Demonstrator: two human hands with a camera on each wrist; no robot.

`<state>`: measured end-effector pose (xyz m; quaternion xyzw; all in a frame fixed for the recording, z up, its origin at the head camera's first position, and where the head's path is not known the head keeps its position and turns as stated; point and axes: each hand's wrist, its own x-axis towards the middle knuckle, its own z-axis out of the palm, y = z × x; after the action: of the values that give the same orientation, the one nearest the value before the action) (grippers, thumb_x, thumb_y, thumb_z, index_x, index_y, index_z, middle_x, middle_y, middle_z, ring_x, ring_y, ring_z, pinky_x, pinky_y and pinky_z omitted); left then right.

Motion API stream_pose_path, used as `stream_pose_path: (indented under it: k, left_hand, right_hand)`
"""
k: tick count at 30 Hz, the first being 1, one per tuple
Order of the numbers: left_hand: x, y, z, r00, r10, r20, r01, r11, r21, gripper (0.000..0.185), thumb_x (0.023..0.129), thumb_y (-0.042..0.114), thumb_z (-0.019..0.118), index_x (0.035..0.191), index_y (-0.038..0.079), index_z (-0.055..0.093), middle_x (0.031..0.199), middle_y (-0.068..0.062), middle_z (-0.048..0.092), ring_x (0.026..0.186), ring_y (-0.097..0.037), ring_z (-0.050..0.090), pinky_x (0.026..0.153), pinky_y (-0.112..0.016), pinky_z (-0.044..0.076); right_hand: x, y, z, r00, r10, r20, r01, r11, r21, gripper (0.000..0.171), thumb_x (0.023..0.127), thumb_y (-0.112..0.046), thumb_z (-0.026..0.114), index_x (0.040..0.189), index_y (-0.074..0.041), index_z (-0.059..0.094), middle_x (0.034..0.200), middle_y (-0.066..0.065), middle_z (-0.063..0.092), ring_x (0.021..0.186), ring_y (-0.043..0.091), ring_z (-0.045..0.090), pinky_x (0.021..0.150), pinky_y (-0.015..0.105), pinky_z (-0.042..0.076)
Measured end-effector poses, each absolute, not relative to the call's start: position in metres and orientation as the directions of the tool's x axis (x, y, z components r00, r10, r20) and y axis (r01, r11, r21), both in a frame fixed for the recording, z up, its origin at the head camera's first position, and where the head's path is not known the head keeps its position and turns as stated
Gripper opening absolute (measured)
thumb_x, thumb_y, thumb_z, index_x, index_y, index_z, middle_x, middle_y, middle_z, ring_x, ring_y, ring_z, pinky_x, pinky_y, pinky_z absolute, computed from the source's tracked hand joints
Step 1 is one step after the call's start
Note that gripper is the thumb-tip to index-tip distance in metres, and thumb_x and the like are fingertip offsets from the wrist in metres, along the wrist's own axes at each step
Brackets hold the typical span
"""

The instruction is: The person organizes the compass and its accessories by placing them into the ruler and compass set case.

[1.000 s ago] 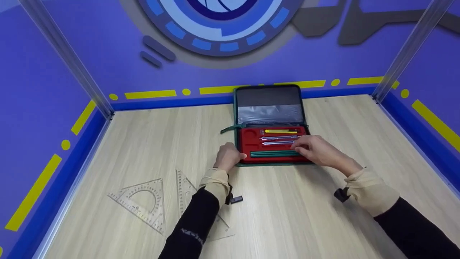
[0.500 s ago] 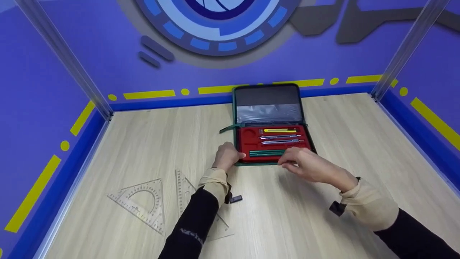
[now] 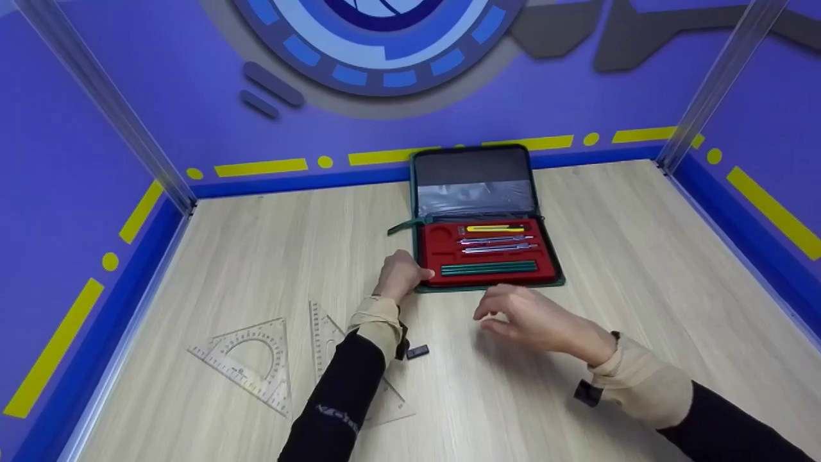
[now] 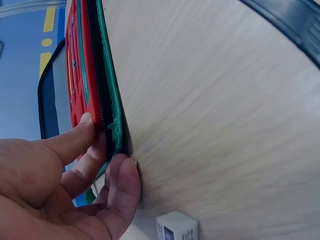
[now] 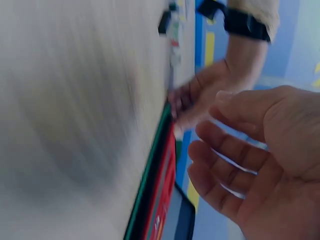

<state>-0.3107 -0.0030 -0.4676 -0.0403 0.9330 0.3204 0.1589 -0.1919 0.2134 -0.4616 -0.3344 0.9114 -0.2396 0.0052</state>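
Observation:
A zippered drawing-instrument case (image 3: 474, 167) lies unfolded at the back of the table. Its red tray (image 3: 494, 258) carries a yellow utility knife (image 3: 495, 228), two slim silver instruments (image 3: 497, 249) and a bundle of green rods (image 3: 489, 268). My left hand (image 3: 399, 276) pinches the near left corner of the case. In the left wrist view its thumb (image 4: 75, 142) presses on the tray's edge while other fingers lie against the green shell (image 4: 112, 90). My right hand (image 3: 529, 321) hovers before the case's front edge, fingers loosely bent, holding nothing.
Two clear set squares lie at the left: one with a protractor cutout (image 3: 253, 362), and a longer one (image 3: 319, 337) partly under the left forearm. A small dark-faced block (image 3: 417, 352) lies beside the left wrist. Blue panels (image 3: 359, 135) enclose the table's back and sides.
My right hand has drawn back from the tray's right side toward the front and left, uncovering the green rods and silver instruments. The left hand keeps its place on the case corner.

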Motion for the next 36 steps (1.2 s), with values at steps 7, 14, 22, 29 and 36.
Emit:
stream_pose_path:
  k: [7, 14, 22, 29, 36]
  left_hand:
    - [-0.312, -0.002, -0.467, -0.936, 0.015, -0.351, -0.202, 0.794, 0.573, 0.03, 0.091, 0.028, 0.083, 0.095, 0.002, 0.07, 0.073, -0.005, 0.057, 0.062, -0.019, 0.051, 0.055, -0.03, 0.04]
    - [-0.314, -0.002, -0.469, -0.937, 0.031, -0.347, -0.184, 0.801, 0.569, 0.029, 0.091, 0.028, 0.083, 0.081, 0.006, 0.066, 0.063, -0.003, 0.053, 0.052, -0.016, 0.048, 0.05, -0.029, 0.038]
    - [-0.315, -0.004, -0.469, -0.934, 0.043, -0.353, -0.173, 0.812, 0.557, 0.033, 0.092, 0.029, 0.082, 0.074, 0.007, 0.064, 0.057, -0.001, 0.05, 0.049, -0.015, 0.047, 0.048, -0.027, 0.037]
    - [-0.315, -0.005, -0.47, -0.931, 0.044, -0.361, -0.191, 0.787, 0.587, 0.035, 0.091, 0.029, 0.083, 0.071, 0.008, 0.062, 0.06, -0.001, 0.048, 0.054, -0.017, 0.046, 0.049, -0.028, 0.037]
    - [-0.314, -0.007, -0.472, -0.94, 0.052, -0.337, -0.177, 0.771, 0.612, 0.032, 0.089, 0.028, 0.084, 0.075, 0.008, 0.064, 0.069, -0.003, 0.052, 0.063, -0.02, 0.049, 0.054, -0.03, 0.039]
  right_hand:
    - [-0.186, 0.175, -0.471, -0.761, -0.627, 0.167, -0.632, 0.658, -0.409, 0.011, 0.091, -0.009, 0.079, 0.102, -0.007, 0.079, 0.098, 0.002, 0.071, 0.091, 0.015, 0.068, 0.082, 0.037, 0.058]
    - [-0.191, 0.143, -0.48, -0.755, -0.638, 0.153, -0.632, 0.645, -0.428, 0.015, 0.091, -0.01, 0.079, 0.105, -0.006, 0.078, 0.1, 0.006, 0.071, 0.091, 0.016, 0.068, 0.081, 0.035, 0.058]
    - [-0.193, 0.125, -0.493, -0.746, -0.646, 0.161, -0.649, 0.653, -0.39, 0.015, 0.089, -0.018, 0.082, 0.098, -0.009, 0.074, 0.087, -0.001, 0.061, 0.076, 0.008, 0.056, 0.066, 0.028, 0.051]
    - [-0.195, 0.12, -0.499, -0.748, -0.64, 0.173, -0.649, 0.652, -0.392, 0.018, 0.089, -0.025, 0.083, 0.099, -0.012, 0.076, 0.084, -0.003, 0.058, 0.073, 0.007, 0.053, 0.064, 0.029, 0.048]
    - [-0.196, 0.118, -0.505, -0.737, -0.649, 0.191, -0.663, 0.636, -0.396, 0.011, 0.09, -0.023, 0.081, 0.097, -0.015, 0.079, 0.088, -0.002, 0.061, 0.078, 0.01, 0.059, 0.068, 0.032, 0.052]
